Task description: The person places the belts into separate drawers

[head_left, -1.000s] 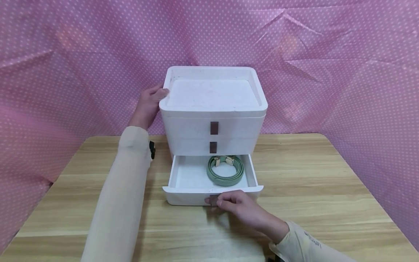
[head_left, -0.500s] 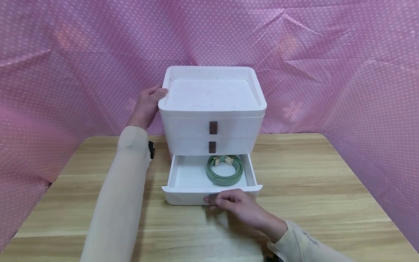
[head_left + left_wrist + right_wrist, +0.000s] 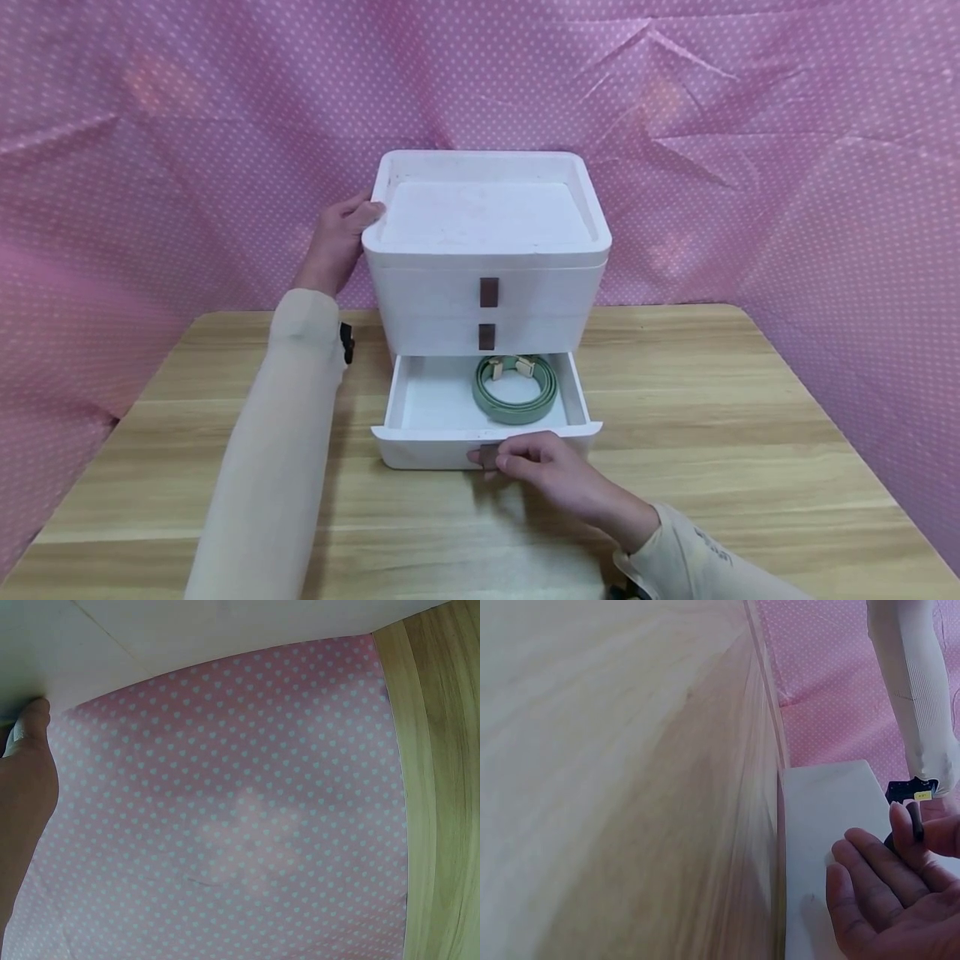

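Note:
A white drawer unit (image 3: 491, 218) with a shallow tray top stands at the back of the table. My left hand (image 3: 339, 237) grips its upper left side, the thumb over the rim; its other fingers are partly hidden. The bottom drawer (image 3: 431, 450) is pulled out. Inside lies a coiled green belt (image 3: 516, 412) with gold-coloured metal parts, toward the right. At the drawer's front my right hand (image 3: 551, 473) pinches the brown pull tab (image 3: 489, 457) between thumb and index finger. In the right wrist view the tab (image 3: 914, 821) shows between those fingertips, the other fingers extended.
Two upper drawers with brown tabs (image 3: 489, 292) are closed. The wooden table (image 3: 720, 433) spreads to both sides of the unit. Pink dotted cloth (image 3: 675, 125) hangs right behind the unit and along both sides.

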`<state>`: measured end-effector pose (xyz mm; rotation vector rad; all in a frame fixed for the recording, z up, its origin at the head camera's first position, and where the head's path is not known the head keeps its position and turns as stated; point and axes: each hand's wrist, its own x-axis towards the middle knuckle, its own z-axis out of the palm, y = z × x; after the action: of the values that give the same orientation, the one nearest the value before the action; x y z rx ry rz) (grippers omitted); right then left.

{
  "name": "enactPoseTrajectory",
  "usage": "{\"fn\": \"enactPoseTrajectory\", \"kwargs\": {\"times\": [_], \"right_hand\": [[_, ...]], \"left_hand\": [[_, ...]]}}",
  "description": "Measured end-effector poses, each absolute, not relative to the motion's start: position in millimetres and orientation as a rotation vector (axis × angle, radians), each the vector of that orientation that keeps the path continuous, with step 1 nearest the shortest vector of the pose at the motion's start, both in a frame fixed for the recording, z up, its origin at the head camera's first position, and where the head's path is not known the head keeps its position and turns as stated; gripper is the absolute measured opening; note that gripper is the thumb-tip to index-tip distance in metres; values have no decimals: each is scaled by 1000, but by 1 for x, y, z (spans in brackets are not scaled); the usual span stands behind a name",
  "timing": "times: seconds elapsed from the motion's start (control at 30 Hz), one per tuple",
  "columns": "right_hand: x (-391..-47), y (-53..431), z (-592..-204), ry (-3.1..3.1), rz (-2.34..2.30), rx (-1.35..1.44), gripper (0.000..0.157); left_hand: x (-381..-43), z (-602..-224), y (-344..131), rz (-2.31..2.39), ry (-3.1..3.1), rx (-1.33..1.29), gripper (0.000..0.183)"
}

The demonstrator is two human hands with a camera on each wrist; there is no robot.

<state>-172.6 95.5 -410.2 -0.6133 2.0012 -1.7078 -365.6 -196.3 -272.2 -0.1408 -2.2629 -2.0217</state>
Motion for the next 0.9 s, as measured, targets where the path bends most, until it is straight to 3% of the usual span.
{"fn": "enactPoseTrajectory", "kwargs": {"times": [0.9], "right_hand": [[-181, 92, -413, 2046, -1680, -547, 20]], "left_hand": [[-365, -273, -197, -2018, -2279, -145, 56]]}}
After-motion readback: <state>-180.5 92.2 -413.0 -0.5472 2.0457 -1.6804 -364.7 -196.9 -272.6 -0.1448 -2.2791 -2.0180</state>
